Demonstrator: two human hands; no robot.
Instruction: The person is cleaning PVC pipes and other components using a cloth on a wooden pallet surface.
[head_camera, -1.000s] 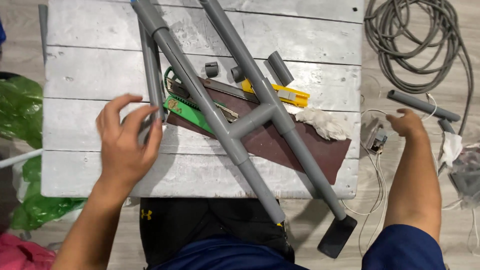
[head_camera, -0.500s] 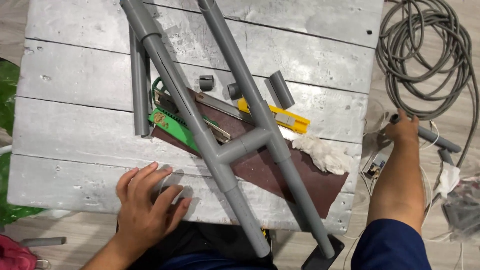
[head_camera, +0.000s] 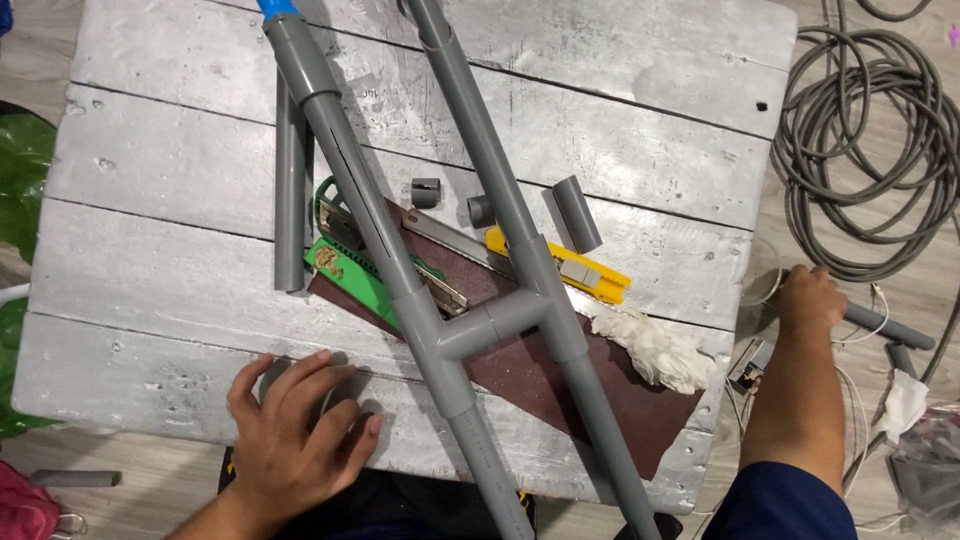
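Note:
My left hand (head_camera: 293, 428) lies flat with spread fingers on the near edge of the grey wooden table (head_camera: 620, 90), just left of the H-shaped grey pipe assembly (head_camera: 470, 330). It holds nothing. My right hand (head_camera: 810, 298) reaches past the table's right edge and closes over the end of a short grey pipe (head_camera: 892, 328) lying on the floor. A loose grey pipe (head_camera: 289, 190) lies on the table left of the assembly.
Under the assembly lie brown sandpaper (head_camera: 600, 385), a green saw (head_camera: 350, 265), a yellow utility knife (head_camera: 580, 268), a white rag (head_camera: 665, 352) and small pipe offcuts (head_camera: 578, 212). A coiled grey cable (head_camera: 870, 150) lies on the floor at right. Green plastic (head_camera: 20, 170) sits at left.
My left hand left the loose pipe, dropped to the table's near edge and now rests there. My right hand reached out to the floor pipe and closed on its end.

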